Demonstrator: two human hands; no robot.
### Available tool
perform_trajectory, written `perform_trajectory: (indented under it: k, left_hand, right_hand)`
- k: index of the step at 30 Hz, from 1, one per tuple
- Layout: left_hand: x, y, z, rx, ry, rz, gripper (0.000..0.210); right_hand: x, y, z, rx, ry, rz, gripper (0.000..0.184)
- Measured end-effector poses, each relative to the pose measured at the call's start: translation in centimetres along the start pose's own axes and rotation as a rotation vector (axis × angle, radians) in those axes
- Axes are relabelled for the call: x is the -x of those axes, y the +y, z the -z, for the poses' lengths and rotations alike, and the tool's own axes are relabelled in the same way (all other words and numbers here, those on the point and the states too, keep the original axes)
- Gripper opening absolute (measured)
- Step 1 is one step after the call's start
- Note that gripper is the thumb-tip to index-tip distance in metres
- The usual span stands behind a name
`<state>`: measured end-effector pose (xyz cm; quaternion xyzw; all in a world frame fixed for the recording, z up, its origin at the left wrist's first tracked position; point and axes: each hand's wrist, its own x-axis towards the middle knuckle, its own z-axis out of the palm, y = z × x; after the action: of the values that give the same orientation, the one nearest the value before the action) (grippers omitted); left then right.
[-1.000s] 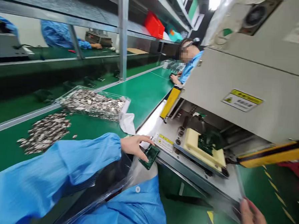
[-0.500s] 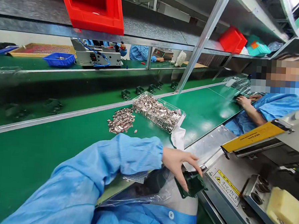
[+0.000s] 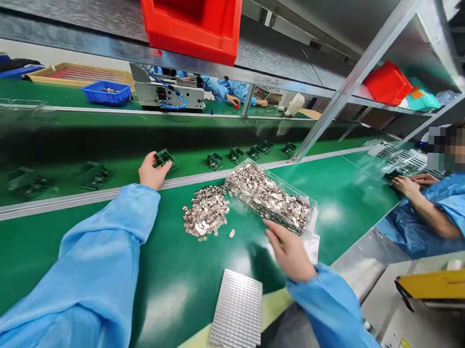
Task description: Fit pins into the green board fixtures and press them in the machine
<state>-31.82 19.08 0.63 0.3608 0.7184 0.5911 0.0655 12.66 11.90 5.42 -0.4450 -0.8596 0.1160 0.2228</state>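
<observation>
The left hand (image 3: 152, 172) pinches a part (image 3: 164, 158) over the strip (image 3: 190, 153), just beyond the far edge of the table (image 3: 188, 268); the part is dark green, glossy, squarish and frame-like; the right hand (image 3: 293, 252), half-curled, is near the tray (image 3: 313, 214); whether it pinches anything I cannot tell.

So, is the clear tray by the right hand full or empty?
Well filled: small metal pieces cover the clear tray from end to end. I cannot tell whether they reach the rim.
</observation>
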Motion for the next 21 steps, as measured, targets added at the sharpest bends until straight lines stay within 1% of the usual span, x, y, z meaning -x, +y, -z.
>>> perform_trajectory:
  k: [2, 4, 6, 8, 10, 11, 13, 14, 16, 17, 18, 19, 20, 21]
  left_hand:
    - [-1.0, -0.9, -1.0, -0.011, -0.048, -0.008, 0.067]
    - [-1.5, -1.2, -1.8, -0.02, -0.124, -0.04, 0.064]
    - [-1.5, -1.2, -2.1, -0.031, -0.176, -0.078, 0.064]
    - [-0.8, -1.1, -1.4, -0.049, -0.176, -0.113, 0.065]
    - [0.5, -1.1, 0.3, -0.079, -0.139, -0.152, 0.063]
    - [1.3, -1.2, 1.5, -0.098, -0.121, -0.172, 0.06]
    - [2.8, -1.6, 4.6, -0.17, -0.076, -0.247, 0.053]
    - [3.3, -1.9, 6.4, -0.229, -0.026, -0.297, 0.051]
    - [3.6, -2.8, 9.9, -0.385, 0.141, -0.369, 0.052]
    - [3.3, -3.3, 11.6, -0.465, 0.23, -0.371, 0.055]
    - [2.8, -3.9, 13.0, -0.531, 0.297, -0.339, 0.058]
    - [2.1, -4.5, 14.1, -0.572, 0.33, -0.28, 0.057]
    - [1.4, -4.9, 14.8, -0.594, 0.333, -0.219, 0.053]
    - [0.7, -5.3, 15.1, -0.597, 0.321, -0.171, 0.047]
  right_hand:
    - [-6.4, -1.5, -2.8, 0.229, -0.192, -0.041, 0.037]
    - [-10.9, -2.8, -5.4, 0.339, -0.254, -0.078, 0.039]
    - [-13.6, -3.7, -7.6, 0.398, -0.266, -0.107, 0.039]
    - [-14.7, -4.0, -9.1, 0.452, -0.276, -0.124, 0.039]
    - [-14.7, -4.0, -9.7, 0.487, -0.275, -0.113, 0.037]
    - [-14.3, -3.8, -9.7, 0.494, -0.272, -0.097, 0.036]
    - [-13.3, -2.8, -9.2, 0.486, -0.266, -0.045, 0.035]
    - [-12.7, -2.1, -8.9, 0.473, -0.269, -0.012, 0.035]
    - [-11.4, -0.3, -8.2, 0.419, -0.261, 0.065, 0.034]
    - [-10.6, 0.6, -8.0, 0.36, -0.228, 0.103, 0.033]
    - [-9.9, 1.3, -7.7, 0.278, -0.183, 0.127, 0.032]
    - [-9.1, 1.8, -7.5, 0.17, -0.132, 0.124, 0.03]
    - [-8.3, 2.2, -7.3, 0.05, -0.083, 0.096, 0.027]
    - [-7.6, 2.4, -7.1, -0.058, -0.045, 0.047, 0.024]
